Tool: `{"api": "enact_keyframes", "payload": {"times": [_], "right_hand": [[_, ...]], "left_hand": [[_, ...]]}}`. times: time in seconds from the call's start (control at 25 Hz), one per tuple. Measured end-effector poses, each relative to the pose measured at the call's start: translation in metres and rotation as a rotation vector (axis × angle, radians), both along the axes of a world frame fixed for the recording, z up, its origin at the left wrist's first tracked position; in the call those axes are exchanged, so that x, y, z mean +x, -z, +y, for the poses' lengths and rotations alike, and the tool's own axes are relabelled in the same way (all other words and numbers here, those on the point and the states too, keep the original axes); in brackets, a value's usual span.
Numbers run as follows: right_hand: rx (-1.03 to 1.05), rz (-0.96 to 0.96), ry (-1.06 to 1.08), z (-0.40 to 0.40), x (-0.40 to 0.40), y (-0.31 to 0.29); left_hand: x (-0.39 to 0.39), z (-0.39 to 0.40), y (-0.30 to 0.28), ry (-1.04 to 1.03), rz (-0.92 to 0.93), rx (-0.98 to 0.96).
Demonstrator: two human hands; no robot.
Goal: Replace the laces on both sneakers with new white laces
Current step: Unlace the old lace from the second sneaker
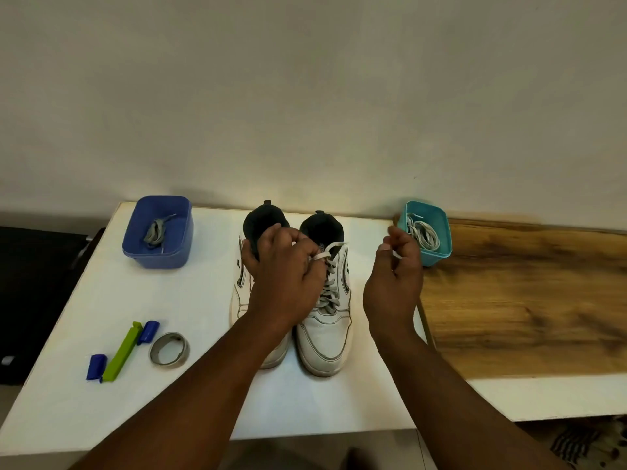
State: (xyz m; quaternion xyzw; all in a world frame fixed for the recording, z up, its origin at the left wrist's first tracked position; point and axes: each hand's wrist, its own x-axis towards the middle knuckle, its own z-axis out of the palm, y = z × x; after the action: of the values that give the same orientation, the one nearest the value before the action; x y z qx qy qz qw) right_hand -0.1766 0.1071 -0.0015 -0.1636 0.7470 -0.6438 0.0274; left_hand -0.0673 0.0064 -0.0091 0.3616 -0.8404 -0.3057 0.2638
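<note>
Here the left hand (281, 266) has its fingers curled over the collars of the two white sneakers, and a loop of the white lace (330, 278) runs across one fingertip near the top eyelets of the right sneaker (327, 337); exactly how the fingers pinch it cannot be told. The right hand (395, 276), at about 3 o'clock from the shoes, is raised with thumb and forefinger pinched on a short white lace end (396, 255), the other fingers loosely curled. The right sneaker is laced up its front; the left sneaker (242, 293) stands just beside it, mostly hidden beneath the left hand and forearm. Both stand toes toward the person at the middle of the white table (190, 300).

At 10 o'clock from the sneakers sits a blue tub (157, 245) holding a grey lace (154, 232). At 2 o'clock, just beyond the right hand, a teal tub (437, 252) holds a bundle of white laces (422, 234). At 8 o'clock lie a green clip (120, 352) with two blue clips (148, 331) beside it, and near them a roll of grey tape (169, 349). A wooden board (526, 300) lies at 3 o'clock.
</note>
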Motion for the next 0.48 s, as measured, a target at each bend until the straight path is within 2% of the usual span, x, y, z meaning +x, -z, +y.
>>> {"api": "enact_keyframes", "payload": {"times": [0.12, 0.2, 0.24, 0.28, 0.32, 0.4, 0.48], "right_hand": [[0.305, 0.13, -0.264, 0.007, 0.001, 0.013], [0.546, 0.255, -0.493, 0.01, 0.001, 0.019], [0.652, 0.313, -0.562, 0.011, 0.001, 0.021], [0.711, 0.347, -0.588, 0.011, 0.002, 0.021], [0.726, 0.364, -0.58, 0.011, 0.001, 0.02], [0.675, 0.365, -0.544, 0.01, 0.0, 0.018], [0.596, 0.318, -0.551, 0.009, -0.001, 0.016]], "left_hand": [[0.005, -0.007, -0.012, 0.029, 0.26, 0.139], [0.014, -0.014, -0.018, -0.037, 0.46, 0.195], [0.019, -0.016, -0.019, -0.094, 0.484, 0.173], [0.024, -0.018, -0.019, -0.144, 0.433, 0.103], [0.027, -0.018, -0.019, -0.163, 0.288, -0.012], [0.027, -0.011, -0.012, -0.048, -0.095, -0.214], [0.022, -0.004, -0.001, 0.086, -0.297, -0.299]]}}
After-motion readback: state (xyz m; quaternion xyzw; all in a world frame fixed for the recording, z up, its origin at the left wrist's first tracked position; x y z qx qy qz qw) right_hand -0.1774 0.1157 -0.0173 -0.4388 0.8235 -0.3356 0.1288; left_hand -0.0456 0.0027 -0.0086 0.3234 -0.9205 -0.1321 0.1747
